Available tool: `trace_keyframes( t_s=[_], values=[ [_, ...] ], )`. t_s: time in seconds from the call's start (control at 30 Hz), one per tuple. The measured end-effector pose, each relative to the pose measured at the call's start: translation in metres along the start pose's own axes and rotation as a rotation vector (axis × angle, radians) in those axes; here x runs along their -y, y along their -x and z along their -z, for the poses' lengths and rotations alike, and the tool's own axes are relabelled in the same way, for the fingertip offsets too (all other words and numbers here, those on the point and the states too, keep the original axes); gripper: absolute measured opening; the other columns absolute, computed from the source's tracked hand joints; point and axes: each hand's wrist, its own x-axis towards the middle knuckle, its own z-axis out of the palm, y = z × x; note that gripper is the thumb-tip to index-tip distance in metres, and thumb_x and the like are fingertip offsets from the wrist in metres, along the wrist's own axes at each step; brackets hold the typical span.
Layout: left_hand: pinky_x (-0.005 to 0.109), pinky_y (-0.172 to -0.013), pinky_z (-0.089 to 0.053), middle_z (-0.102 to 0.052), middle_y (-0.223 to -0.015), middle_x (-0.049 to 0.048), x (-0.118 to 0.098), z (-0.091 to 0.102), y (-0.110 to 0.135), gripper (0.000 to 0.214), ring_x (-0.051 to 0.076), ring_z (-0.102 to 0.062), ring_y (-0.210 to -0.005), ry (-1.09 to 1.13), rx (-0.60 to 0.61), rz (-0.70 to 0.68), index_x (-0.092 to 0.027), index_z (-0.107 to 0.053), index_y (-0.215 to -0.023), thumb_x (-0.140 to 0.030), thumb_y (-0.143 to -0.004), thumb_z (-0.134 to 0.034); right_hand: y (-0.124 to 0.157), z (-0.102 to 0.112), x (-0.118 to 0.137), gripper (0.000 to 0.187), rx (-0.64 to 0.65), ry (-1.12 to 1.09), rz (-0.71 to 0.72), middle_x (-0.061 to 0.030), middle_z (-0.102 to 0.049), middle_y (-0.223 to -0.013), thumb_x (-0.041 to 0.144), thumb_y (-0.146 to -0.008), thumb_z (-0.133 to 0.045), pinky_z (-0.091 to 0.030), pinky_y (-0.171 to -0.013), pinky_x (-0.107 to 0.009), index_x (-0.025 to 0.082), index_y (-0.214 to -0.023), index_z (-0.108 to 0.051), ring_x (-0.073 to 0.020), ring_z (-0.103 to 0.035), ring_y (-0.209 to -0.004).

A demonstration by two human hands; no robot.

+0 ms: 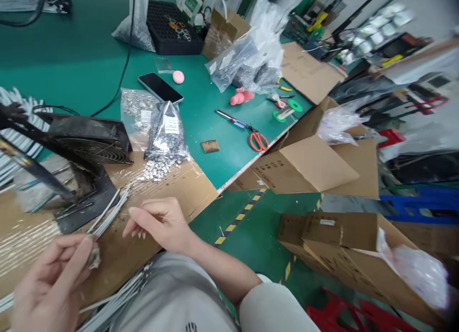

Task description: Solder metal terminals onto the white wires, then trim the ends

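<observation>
My left hand [57, 279] is closed, thumb against fingers, at the lower left. It pinches a bundle of thin white wires [114, 213] whose far ends lie over the cardboard. A small crumpled whitish scrap [94, 258] shows by its fingertips. To the right, my right hand [161, 224] is curled with thumb and fingers close together; whatever it may hold is too small to make out. Beyond it lie small white connectors [159, 170], spilling from a clear plastic bag [168, 133]. More white wires [118, 294] rest across my lap.
A black fan [93, 138] and a dark metal stand [81, 203] are at left. Orange-handled scissors [258, 140], a phone [160, 87], a brown sponge piece [210, 146] and a solder spool [287, 112] lie on the green table. Open cardboard boxes [340, 231] stand right.
</observation>
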Motion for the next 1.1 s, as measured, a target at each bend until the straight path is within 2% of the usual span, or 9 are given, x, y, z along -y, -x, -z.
trace_keyframes(
  t_s=[0.03, 0.07, 0.13, 0.23, 0.43, 0.8, 0.93, 1.1],
  values=[
    [0.012, -0.051, -0.046, -0.072, -0.075, -0.0035, -0.002, -0.001, 0.003, 0.036, 0.011, -0.058, -0.067, 0.046, -0.007, -0.022, -0.025, -0.077, -0.078, -0.050, -0.063, -0.099, 0.000, -0.002, -0.001, 0.035, -0.032, 0.047, 0.013, -0.0017, -0.072, -0.069, 0.040, -0.098, -0.066, -0.050, -0.057, -0.024, 0.021, -0.072, -0.079, -0.0119, -0.062, -0.060],
    [0.013, -0.054, -0.046, -0.071, -0.076, -0.0021, -0.003, -0.002, 0.007, 0.037, 0.011, -0.058, -0.067, 0.060, 0.027, -0.026, -0.023, -0.077, -0.079, -0.048, -0.064, -0.099, 0.001, -0.004, -0.001, 0.028, -0.056, 0.097, 0.034, -0.0017, -0.073, -0.070, 0.035, -0.096, -0.069, -0.050, -0.057, -0.024, 0.021, -0.075, -0.080, -0.0122, -0.063, -0.061],
    [0.012, -0.053, -0.041, -0.067, -0.071, -0.0022, -0.004, -0.004, 0.014, 0.033, 0.007, -0.052, -0.060, 0.067, 0.064, -0.068, -0.020, -0.074, -0.082, -0.045, -0.073, -0.095, 0.002, -0.009, -0.003, 0.018, -0.103, 0.171, 0.091, -0.0024, -0.076, -0.074, 0.028, -0.092, -0.073, -0.051, -0.058, -0.025, 0.021, -0.079, -0.082, -0.0127, -0.065, -0.063],
    [0.013, -0.052, -0.037, -0.062, -0.067, -0.0025, -0.004, -0.007, 0.019, 0.030, 0.006, -0.048, -0.058, 0.096, 0.100, -0.157, -0.017, -0.071, -0.082, -0.044, -0.086, -0.085, 0.002, -0.013, -0.006, 0.011, -0.094, 0.166, 0.106, -0.0027, -0.077, -0.078, 0.020, -0.090, -0.074, -0.052, -0.059, -0.023, 0.021, -0.084, -0.083, -0.0119, -0.066, -0.066],
    [0.014, -0.053, -0.038, -0.059, -0.065, -0.0042, -0.005, -0.006, 0.023, 0.022, 0.006, -0.047, -0.056, 0.107, 0.203, -0.286, -0.017, -0.067, -0.083, -0.033, -0.096, -0.075, 0.002, -0.018, -0.002, 0.018, -0.026, 0.212, 0.172, -0.0003, -0.079, -0.082, 0.016, -0.092, -0.072, -0.055, -0.059, -0.020, 0.027, -0.095, -0.086, -0.0102, -0.068, -0.066],
    [0.013, -0.052, -0.044, -0.066, -0.064, -0.0033, -0.009, -0.014, 0.026, 0.012, 0.006, -0.055, -0.055, 0.069, 0.161, -0.342, -0.016, -0.066, -0.082, -0.015, -0.091, -0.074, 0.006, -0.018, 0.005, 0.028, 0.043, 0.198, 0.146, 0.0034, -0.079, -0.083, 0.012, -0.091, -0.073, -0.054, -0.060, -0.016, 0.036, -0.101, -0.086, -0.0079, -0.069, -0.068],
    [0.013, -0.052, -0.044, -0.068, -0.065, -0.0032, -0.010, -0.014, 0.027, 0.011, 0.005, -0.056, -0.054, 0.061, 0.158, -0.352, -0.017, -0.066, -0.082, -0.013, -0.090, -0.074, 0.006, -0.017, 0.005, 0.027, 0.044, 0.200, 0.128, 0.0040, -0.077, -0.079, 0.013, -0.091, -0.074, -0.053, -0.059, -0.017, 0.036, -0.099, -0.086, -0.0077, -0.067, -0.065],
    [0.014, -0.052, -0.045, -0.070, -0.067, -0.0021, -0.007, -0.014, 0.028, 0.011, 0.006, -0.058, -0.055, 0.019, 0.167, -0.383, -0.018, -0.066, -0.083, -0.014, -0.091, -0.074, 0.006, -0.016, 0.006, 0.022, 0.028, 0.224, 0.131, 0.0032, -0.076, -0.075, 0.011, -0.088, -0.076, -0.053, -0.058, -0.018, 0.031, -0.090, -0.085, -0.0086, -0.067, -0.064]
  ],
)
